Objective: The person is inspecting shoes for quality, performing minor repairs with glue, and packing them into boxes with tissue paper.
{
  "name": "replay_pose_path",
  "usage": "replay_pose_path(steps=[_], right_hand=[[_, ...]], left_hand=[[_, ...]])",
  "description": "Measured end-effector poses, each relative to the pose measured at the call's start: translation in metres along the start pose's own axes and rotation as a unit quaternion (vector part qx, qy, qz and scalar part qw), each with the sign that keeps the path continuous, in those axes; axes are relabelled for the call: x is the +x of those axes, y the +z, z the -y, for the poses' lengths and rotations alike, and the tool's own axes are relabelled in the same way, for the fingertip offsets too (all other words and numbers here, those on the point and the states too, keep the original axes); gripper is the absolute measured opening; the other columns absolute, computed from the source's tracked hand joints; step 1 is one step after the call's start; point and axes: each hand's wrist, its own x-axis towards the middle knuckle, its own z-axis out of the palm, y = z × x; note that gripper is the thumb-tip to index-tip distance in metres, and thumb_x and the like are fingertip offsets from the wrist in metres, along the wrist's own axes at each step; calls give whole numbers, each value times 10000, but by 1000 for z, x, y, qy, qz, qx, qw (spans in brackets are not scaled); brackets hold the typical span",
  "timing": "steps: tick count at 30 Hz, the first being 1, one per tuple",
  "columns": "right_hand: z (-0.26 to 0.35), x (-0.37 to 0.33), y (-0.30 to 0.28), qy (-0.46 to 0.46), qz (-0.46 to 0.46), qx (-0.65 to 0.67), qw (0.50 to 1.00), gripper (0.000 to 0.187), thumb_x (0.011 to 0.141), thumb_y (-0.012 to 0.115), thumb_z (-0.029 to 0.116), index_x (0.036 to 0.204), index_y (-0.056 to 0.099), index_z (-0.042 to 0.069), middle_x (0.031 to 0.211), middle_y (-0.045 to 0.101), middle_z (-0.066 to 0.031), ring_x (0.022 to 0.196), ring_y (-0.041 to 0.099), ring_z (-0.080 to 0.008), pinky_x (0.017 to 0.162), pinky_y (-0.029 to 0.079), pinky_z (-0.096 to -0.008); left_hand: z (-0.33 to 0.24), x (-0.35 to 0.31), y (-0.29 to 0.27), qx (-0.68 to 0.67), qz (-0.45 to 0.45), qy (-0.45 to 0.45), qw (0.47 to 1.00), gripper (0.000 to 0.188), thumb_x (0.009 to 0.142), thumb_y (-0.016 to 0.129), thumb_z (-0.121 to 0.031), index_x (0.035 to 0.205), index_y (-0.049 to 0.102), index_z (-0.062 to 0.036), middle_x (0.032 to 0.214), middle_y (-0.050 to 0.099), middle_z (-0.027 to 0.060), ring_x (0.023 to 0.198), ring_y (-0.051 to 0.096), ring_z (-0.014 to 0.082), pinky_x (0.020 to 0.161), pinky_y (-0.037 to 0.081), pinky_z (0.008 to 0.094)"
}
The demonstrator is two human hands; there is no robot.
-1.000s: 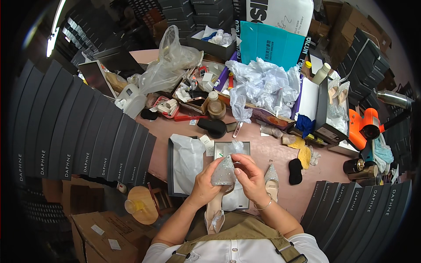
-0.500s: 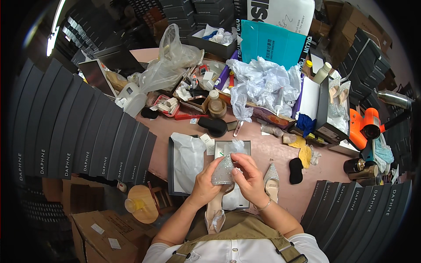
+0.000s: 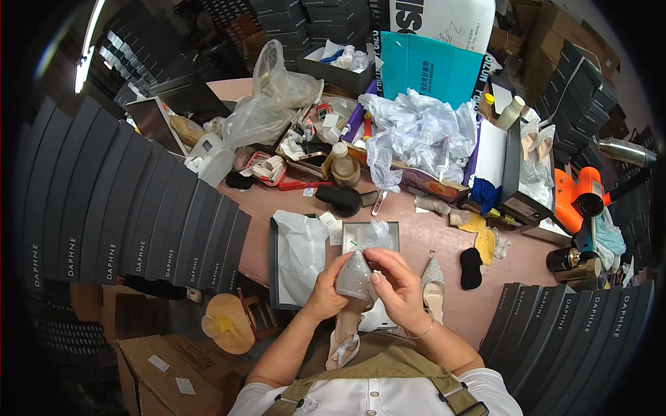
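Note:
Between my hands is a silver glitter pointed-toe shoe (image 3: 355,279), its toe pointing away from me and its heel end hanging toward my lap. My left hand (image 3: 325,288) grips it along the left side. The thumb and fingers of my right hand (image 3: 397,283) close on its right side near the toe. A matching shoe (image 3: 433,284) lies on the pink table just right of my right hand. Behind my hands sits an open grey shoe box (image 3: 397,239) with white tissue, partly hidden by them. Left of it is another open box part (image 3: 273,267), lined with tissue paper (image 3: 302,243).
Tall rows of dark shoe boxes flank me at left (image 3: 125,208) and right (image 3: 565,340). A purple-edged box holds crumpled tissue (image 3: 423,135) at the back. An orange heat gun-like tool (image 3: 579,197) stands at right. A black pad (image 3: 471,268) and yellow cloth (image 3: 485,243) lie nearby.
The held shoe has turned slightly, so its toe now points more straight away from me. Both hands keep their hold, and the view has shifted slightly.

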Motion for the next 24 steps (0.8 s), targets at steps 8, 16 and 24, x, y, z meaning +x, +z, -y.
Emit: replay_pose_path(steps=[8,16,24], right_hand=[[17,-9,3,-35,18,-8,999,363,837,512,-35,1200,503,-59,1190,480,-148,1063,501,-207,940,393,-314],[21,-16,3,-63,44,6,997,508,827,594,23,1297,408,-33,1221,466,-148,1104,485,-213,949,383,-323],[-20,-49,-20,135,88,91,983,684,800,691,93,1359,305,16,1248,459,-77,1139,467,-151,959,405,-317]], left_hand=[[0,-7,1,-92,46,19,995,616,695,733,1,1245,461,-54,1105,583,57,1005,558,141,879,446,275],[-7,-9,2,-117,64,2,991,641,676,764,-28,1245,469,-54,1125,588,65,1025,566,157,899,445,289],[-55,-15,30,238,-14,36,970,753,601,773,-69,1279,445,-77,1058,581,152,933,601,293,795,479,351]])
